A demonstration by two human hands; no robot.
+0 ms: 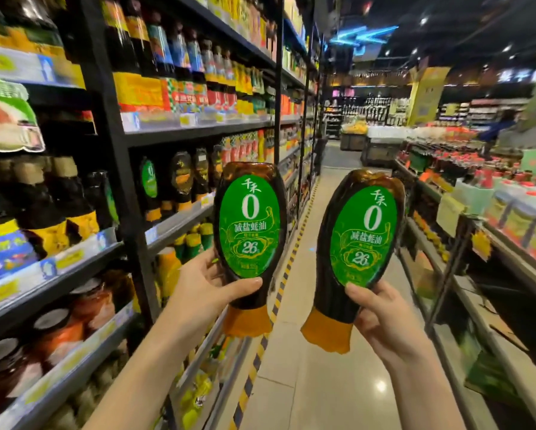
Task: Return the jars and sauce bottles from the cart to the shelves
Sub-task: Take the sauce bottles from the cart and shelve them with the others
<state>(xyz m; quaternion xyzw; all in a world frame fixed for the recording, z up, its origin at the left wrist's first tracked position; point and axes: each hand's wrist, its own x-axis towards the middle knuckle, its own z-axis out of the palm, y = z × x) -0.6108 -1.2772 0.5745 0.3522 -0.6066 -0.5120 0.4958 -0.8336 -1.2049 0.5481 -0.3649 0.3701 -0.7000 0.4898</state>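
Note:
Two dark squeeze bottles of oyster sauce with green oval labels and orange caps are held cap-down in front of me. My left hand (208,287) grips the left sauce bottle (248,234) near its neck. My right hand (384,318) grips the right sauce bottle (358,243), which tilts to the right. Both bottles hang in the air over the aisle, just right of the black shelves (173,135) on my left. On the middle shelf stands a similar bottle with a green label (149,181). The cart is out of view.
The left shelves carry rows of dark sauce bottles (167,57) above and jars (59,324) below. A metal rack (465,274) with goods lines the right. The tiled aisle floor (322,336) runs ahead between them. A person (496,131) stands far off on the right.

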